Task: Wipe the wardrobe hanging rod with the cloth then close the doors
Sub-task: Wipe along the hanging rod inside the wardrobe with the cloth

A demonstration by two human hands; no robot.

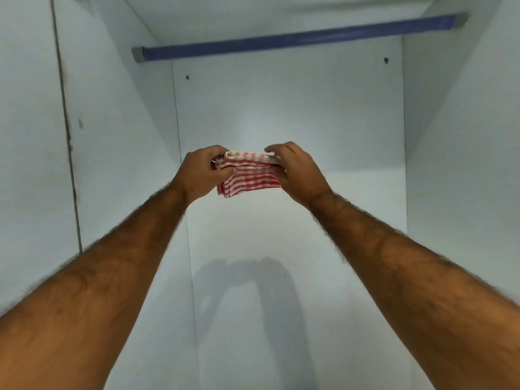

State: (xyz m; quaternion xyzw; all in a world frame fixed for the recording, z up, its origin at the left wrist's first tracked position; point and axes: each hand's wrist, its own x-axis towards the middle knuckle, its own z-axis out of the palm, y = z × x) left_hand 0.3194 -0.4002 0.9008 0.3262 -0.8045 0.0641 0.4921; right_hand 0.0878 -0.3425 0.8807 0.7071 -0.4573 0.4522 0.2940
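Two bare arms reach up into a white wardrobe box [281,108]. The left hand [201,173] and the right hand [295,173] are close together, and both pinch a folded red and white checked cloth [249,175] held between them, just below the middle of the view. The cloth's long side runs from 9 o'clock to 3 o'clock, and its loose folds hang down toward 6. Up at 12 o'clock, well apart from the cloth, is the long round blue hanging rod [295,39]. It goes across, tilted, with its right end a bit higher. The small grey end pieces may be brackets.
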